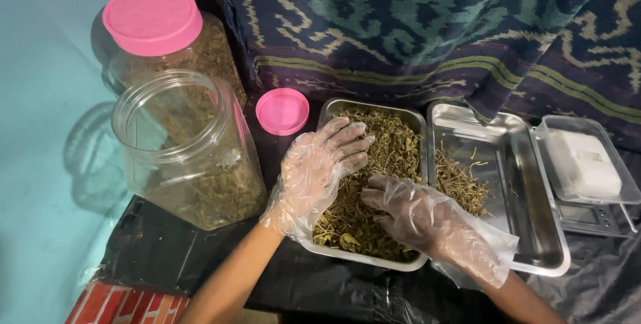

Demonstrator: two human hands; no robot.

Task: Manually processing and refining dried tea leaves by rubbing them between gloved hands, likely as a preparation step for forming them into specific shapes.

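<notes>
Cloth (434, 24) with a dark blue and green woven pattern is spread across the upper part of the frame, and black plastic sheeting (167, 250) covers the surface along the bottom. At the upper left a closed clear jar (200, 50) with a pink lid is seen, and just in front of it an open clear jar (180, 157), partly filled with dried greenish leaves. A loose pink lid (282, 111) lies between the open jar and the trays.

Two steel trays are set side by side in the middle of the frame. The left tray (334, 107) is heaped with dried herb (394, 144); its long axis runs from the upper edge toward the lower edge of the frame. The right tray (534, 230) is mostly bare, with a small heap of stems (461, 184) against its left wall. At the far right a small digital scale (587, 214) is seen, with a clear plastic container (587, 164) on it.

Both hands are covered by thin clear gloves and lie in the left tray. The left hand (320, 164) is laid flat on the herb, fingers spread and pointing toward the upper right. The right hand (414, 214) is curled loosely over the herb at the tray's right side, fingers half bent and pointing left; whether anything is pinched beneath them cannot be told. The herb lies directly under both hands, and the right hand is the nearer to the stem heap.
</notes>
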